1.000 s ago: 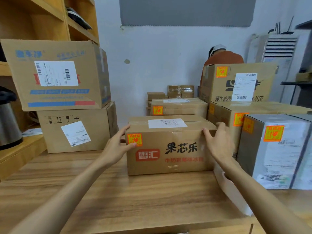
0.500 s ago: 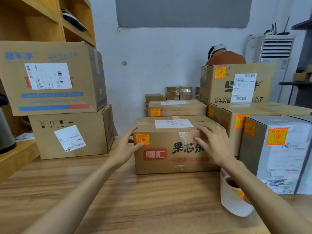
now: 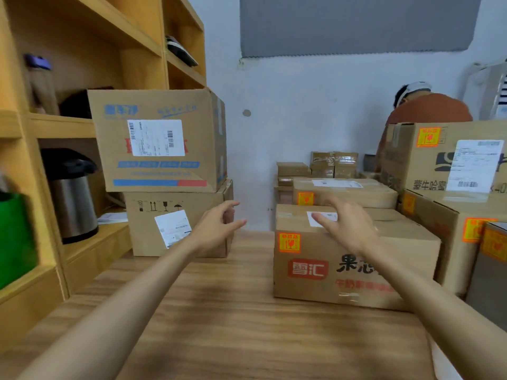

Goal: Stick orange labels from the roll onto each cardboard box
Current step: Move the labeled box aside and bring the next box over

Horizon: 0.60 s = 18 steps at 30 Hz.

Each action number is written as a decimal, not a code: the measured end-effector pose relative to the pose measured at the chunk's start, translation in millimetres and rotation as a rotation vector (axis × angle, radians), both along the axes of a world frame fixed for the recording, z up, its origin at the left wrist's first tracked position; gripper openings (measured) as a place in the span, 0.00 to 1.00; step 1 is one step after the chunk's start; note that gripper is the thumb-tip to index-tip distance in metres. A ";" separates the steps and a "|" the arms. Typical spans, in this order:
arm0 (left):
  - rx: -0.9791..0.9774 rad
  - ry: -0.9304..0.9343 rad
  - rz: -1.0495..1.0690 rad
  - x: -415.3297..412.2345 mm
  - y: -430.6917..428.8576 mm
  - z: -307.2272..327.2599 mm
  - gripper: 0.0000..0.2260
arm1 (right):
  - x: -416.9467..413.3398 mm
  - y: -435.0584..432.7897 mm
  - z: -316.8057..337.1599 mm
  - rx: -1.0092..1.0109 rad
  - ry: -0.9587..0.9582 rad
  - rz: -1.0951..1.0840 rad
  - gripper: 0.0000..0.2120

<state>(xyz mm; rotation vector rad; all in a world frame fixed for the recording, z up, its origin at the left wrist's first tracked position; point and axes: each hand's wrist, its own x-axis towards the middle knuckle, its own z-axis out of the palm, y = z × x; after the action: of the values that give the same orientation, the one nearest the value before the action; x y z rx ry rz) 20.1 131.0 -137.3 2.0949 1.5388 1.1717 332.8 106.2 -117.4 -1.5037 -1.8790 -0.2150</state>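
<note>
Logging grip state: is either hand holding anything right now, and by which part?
Nothing is held: the left hand and the right hand are both open and empty.

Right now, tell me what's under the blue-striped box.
A plain cardboard box bearing a white shipping label; its top is covered, and the left hand hides its right edge.

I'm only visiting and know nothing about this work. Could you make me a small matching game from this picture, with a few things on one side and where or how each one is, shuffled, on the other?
Things:
1. red-logo box
2. blue-striped box
3. steel vacuum flask
4. left hand

Places or states:
A. stands on the wooden shelf
B. open, holding nothing
C. stacked on a plain cardboard box
D. bears an orange label on its front

Pairs: 1-D, 2-C, 3-A, 4-B.
</note>
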 end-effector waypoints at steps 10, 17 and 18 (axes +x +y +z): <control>0.090 -0.162 0.377 -170.4 1.1 53.8 0.20 | -171.9 57.2 46.3 -0.118 0.237 0.264 0.26; 0.119 -0.251 0.486 -239.0 32.9 81.6 0.31 | -234.7 105.1 69.7 -0.158 0.301 0.285 0.29; 0.122 -0.258 0.479 -245.3 39.0 83.3 0.32 | -241.1 111.8 72.4 -0.156 0.306 0.278 0.30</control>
<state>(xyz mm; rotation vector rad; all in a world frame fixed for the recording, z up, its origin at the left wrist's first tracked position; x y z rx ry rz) -225.2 170.0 -53.9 1.5964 1.9367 1.6576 91.8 218.0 -44.9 -1.2699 -1.8576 0.2814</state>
